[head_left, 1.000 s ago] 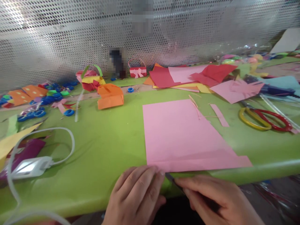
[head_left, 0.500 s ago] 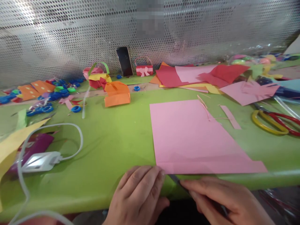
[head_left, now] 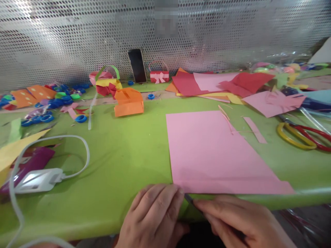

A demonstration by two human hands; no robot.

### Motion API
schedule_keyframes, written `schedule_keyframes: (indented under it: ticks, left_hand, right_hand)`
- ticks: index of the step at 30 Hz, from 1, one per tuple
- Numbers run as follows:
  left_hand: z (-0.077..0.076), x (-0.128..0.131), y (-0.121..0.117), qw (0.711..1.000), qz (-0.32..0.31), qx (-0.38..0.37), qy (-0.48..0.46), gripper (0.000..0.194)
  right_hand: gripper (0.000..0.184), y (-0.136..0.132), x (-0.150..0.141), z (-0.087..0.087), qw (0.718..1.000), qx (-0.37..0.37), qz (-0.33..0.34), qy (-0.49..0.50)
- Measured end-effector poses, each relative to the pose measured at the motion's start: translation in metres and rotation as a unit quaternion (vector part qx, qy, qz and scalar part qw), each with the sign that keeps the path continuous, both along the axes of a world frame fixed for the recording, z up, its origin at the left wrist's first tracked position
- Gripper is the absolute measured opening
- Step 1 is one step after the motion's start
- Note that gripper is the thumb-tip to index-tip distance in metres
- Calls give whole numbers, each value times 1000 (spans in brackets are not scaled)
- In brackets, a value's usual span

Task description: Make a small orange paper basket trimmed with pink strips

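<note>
Grip of R hand [head_left: 238,217] pinched thin dark tool [head_left: 189,198] nr pink sheet [head_left: 207,151]; L hand [head_left: 152,217] touched its corner, couldn't tell if pinching.

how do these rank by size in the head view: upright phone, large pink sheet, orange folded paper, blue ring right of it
1. Large pink sheet
2. Orange folded paper and upright phone: too close to rank
3. Blue ring
</note>
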State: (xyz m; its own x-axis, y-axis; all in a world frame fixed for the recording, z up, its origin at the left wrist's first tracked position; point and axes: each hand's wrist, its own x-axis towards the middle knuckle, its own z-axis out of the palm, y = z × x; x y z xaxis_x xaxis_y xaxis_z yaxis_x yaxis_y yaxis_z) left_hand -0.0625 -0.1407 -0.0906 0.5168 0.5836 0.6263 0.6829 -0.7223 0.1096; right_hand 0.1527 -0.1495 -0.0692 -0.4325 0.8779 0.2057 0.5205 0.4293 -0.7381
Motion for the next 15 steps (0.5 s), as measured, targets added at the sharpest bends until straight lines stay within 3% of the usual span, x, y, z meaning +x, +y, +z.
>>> schedule_keyframes:
  ticks: [15]
  left_hand:
    - [19, -6, 5, 996, -6, 0, 93, 39]
  right_hand:
    - [33, 10, -17, 19, 997, -66, -17, -27]
